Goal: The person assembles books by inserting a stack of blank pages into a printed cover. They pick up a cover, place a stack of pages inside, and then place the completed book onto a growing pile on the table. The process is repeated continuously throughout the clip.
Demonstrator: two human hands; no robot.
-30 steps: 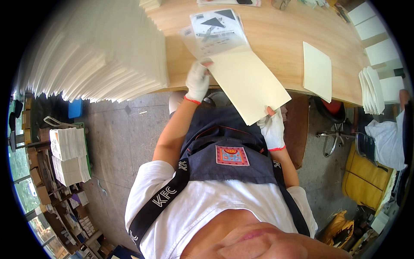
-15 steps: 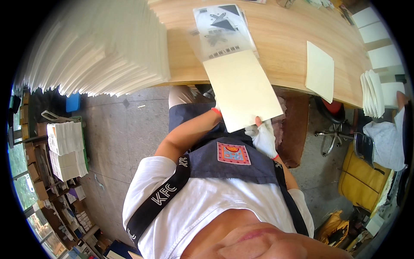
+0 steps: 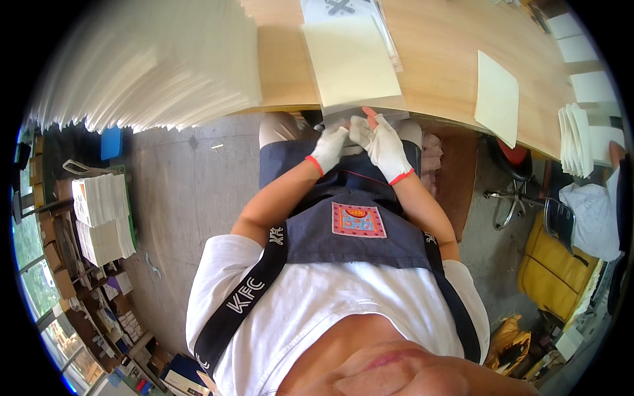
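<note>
A cream card or booklet [image 3: 353, 56] lies at the desk's front edge and appears to be inside a clear plastic sleeve [image 3: 367, 108], whose lower end sticks out past the card over my lap. At that lower end my left hand [image 3: 329, 149] is closed on the plastic, in a white glove with a red cuff. Close beside it, my right hand [image 3: 384, 148], gloved the same way with a bare fingertip showing, pinches the sleeve's edge. Beneath the card's far end rests a printed sheet in plastic [image 3: 337, 9], partly cut off by the frame.
On the left of the wooden desk [image 3: 436, 66] rises a large stack of white sheets [image 3: 165, 59]. Another cream card [image 3: 496, 98] lies to the right, with folded white sheets [image 3: 574, 140] at the desk's right end. A wheeled chair [image 3: 512, 165] stands under that side.
The cream card has moved forward onto the desk edge, and clear plastic now shows below it. My hands have come together at its lower end.
</note>
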